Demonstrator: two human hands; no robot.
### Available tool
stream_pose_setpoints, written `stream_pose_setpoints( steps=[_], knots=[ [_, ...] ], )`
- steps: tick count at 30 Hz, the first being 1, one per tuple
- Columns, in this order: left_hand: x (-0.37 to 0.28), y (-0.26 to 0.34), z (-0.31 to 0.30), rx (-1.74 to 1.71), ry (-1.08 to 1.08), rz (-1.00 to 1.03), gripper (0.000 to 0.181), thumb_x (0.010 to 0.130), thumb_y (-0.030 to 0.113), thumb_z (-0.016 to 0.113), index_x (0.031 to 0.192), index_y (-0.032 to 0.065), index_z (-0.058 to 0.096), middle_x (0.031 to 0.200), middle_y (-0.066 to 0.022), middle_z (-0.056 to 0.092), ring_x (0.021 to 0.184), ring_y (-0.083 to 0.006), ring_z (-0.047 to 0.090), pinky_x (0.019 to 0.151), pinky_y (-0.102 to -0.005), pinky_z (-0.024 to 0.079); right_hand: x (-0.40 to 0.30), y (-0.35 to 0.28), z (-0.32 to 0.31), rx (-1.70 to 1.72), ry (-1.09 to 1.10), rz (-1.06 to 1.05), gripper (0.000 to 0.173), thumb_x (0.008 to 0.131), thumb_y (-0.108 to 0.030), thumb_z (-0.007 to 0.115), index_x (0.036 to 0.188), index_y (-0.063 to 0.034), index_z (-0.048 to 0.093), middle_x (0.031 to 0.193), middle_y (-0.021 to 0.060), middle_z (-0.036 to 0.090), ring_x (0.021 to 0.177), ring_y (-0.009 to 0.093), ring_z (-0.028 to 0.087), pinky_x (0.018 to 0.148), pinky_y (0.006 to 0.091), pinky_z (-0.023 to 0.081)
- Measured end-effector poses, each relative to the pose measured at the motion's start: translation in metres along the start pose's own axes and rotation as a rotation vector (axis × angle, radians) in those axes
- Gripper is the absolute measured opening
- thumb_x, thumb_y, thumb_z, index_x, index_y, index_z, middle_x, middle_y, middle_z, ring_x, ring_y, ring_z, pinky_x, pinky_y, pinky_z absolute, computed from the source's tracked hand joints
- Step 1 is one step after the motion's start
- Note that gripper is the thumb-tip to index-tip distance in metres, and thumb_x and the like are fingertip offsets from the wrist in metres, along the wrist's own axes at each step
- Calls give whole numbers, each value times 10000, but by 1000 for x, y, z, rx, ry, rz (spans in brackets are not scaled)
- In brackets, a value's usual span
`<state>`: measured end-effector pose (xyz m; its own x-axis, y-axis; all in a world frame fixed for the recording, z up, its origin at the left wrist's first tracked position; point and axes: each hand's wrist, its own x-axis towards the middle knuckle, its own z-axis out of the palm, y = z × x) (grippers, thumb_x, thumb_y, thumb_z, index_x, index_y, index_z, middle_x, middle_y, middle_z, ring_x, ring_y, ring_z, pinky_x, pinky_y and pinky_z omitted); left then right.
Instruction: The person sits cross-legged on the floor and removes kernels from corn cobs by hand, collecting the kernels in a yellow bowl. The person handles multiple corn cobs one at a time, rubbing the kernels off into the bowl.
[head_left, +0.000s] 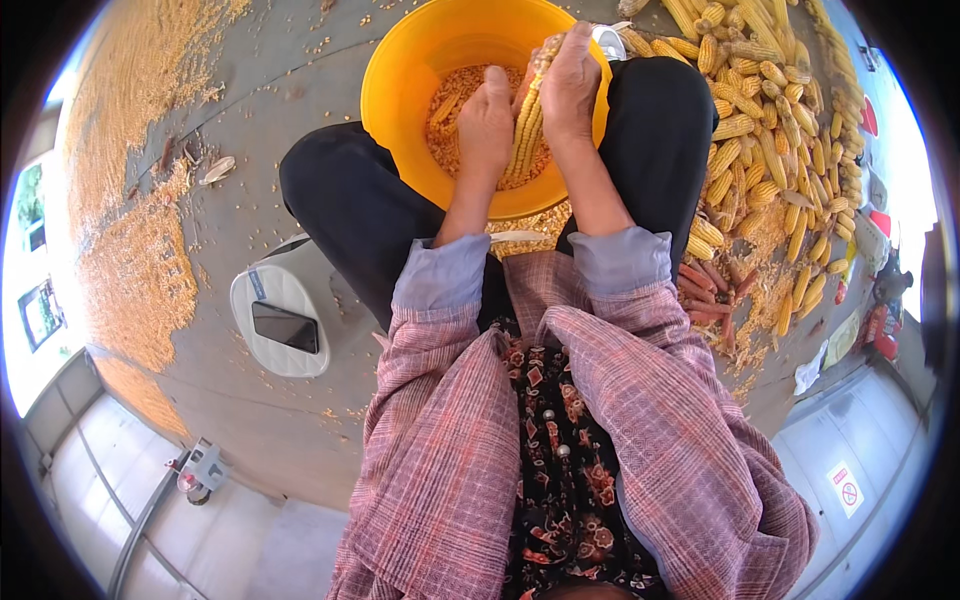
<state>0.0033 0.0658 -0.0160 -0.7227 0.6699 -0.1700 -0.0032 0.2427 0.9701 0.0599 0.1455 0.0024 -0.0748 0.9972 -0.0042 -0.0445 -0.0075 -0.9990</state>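
Observation:
My right hand (571, 94) grips an ear of yellow corn (529, 133), held tilted above the bucket. Its upper end has pale, dull kernels. Against the ear's left side, my left hand (486, 127) is curled with the thumb up; its fingertips are hidden. A reddish strip shows between the hands, and I cannot tell whether it is bare cob or fingers. Below them, the yellow plastic bucket (397, 90) stands between my knees. Loose corn kernels (469, 79) cover its bottom, with a piece of corn ear (446, 111) lying at the left.
Many corn ears (750, 127) are heaped on the right, with stripped red cobs (705, 292) near my right knee. Kernels (135, 262) spread over the floor at left. A smartphone (285, 327) lies on a white padded stool (259, 360). A dry husk (217, 170) lies farther off.

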Motion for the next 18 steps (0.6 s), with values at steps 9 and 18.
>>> stream_pose_setpoints(
  steps=[9,18],
  knots=[
    [1,-22,4,-69,-171,-25,607,992,498,467,830,-55,659,688,-151,638,644,-242,582,645,-385,453,4,-8,-8,150,-6,-17,567,1007,-533,413,764,-36,534,663,23,519,622,131,496,604,314,421],
    [-3,1,-6,-471,-237,-452,446,1019,376,469,991,-22,667,783,-76,670,623,-155,646,556,-299,518,-8,0,-1,140,-144,-20,489,975,-481,530,845,-12,581,747,29,572,717,118,533,657,307,432]
  ],
)
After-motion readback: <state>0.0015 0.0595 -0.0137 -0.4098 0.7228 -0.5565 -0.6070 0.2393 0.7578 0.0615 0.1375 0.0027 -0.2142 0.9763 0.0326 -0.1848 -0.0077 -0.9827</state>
